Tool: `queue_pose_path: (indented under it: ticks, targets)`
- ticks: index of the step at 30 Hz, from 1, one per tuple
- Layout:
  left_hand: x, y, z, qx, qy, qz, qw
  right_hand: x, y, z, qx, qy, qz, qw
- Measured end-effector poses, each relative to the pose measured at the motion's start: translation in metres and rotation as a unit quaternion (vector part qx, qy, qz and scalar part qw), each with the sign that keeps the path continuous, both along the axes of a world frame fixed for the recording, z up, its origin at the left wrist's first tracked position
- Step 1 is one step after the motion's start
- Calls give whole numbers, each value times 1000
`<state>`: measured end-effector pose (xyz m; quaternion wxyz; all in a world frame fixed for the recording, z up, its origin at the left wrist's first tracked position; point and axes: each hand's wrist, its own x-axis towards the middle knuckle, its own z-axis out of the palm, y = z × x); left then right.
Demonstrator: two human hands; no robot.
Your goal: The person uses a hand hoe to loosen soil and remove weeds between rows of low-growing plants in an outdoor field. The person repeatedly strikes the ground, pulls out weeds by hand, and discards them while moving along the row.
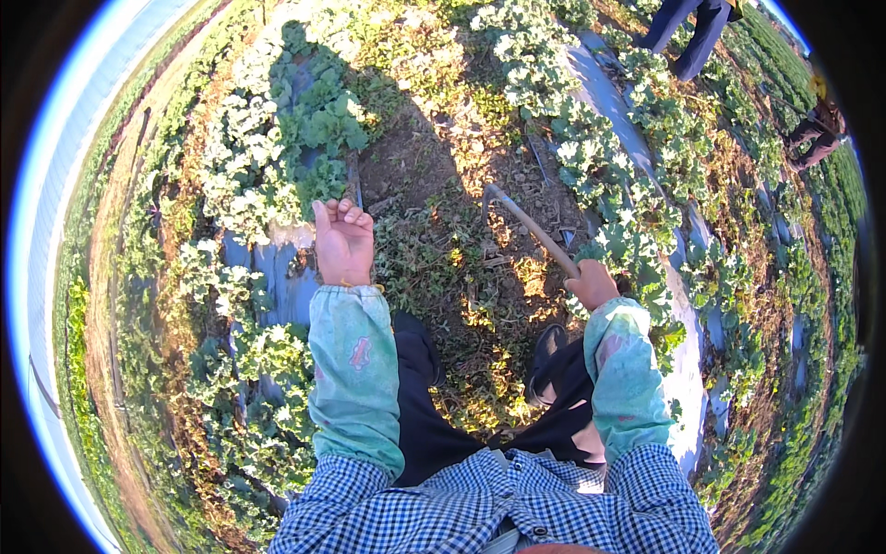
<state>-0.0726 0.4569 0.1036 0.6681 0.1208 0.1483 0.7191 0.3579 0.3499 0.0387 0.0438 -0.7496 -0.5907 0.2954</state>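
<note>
My left hand (345,242) is raised at the edge of the left crop row, palm turned up and fingers loosely curled; nothing shows in it. My right hand (593,284) grips the wooden handle of a hand hoe (529,225). The handle slants up and left over the furrow. At its far end a thin dark blade hooks downward, and its exact shape is hard to make out. Between my feet and the hoe lies a soil furrow (408,163) covered in low weeds (422,256). Pale green leafy plants (325,124) stand just beyond my left hand.
Leafy crop rows (609,173) flank the furrow, growing through silvery plastic mulch film (284,277). More film (619,118) runs along the right row. One person in dark trousers (685,34) is at the upper right, another person (817,131) farther right. My shadow falls ahead.
</note>
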Motion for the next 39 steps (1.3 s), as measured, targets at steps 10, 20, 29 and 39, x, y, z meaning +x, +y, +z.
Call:
queue_pose_path:
  ticks: [10, 20, 29, 39]
  targets:
    - [1, 2, 0, -84, 45, -24, 995, -11, -3, 6, -7, -36, 1, 999]
    - [12, 2, 0, -106, 77, -21, 991, -10, -4, 2, 1, -41, 14, 999]
    - [58, -6, 3, -141, 143, -59, 978, -9, -4, 2, 11, -24, 12, 1000]
    - [84, -15, 7, -147, 170, -115, 968, -11, -3, 0, 9, -36, 21, 999]
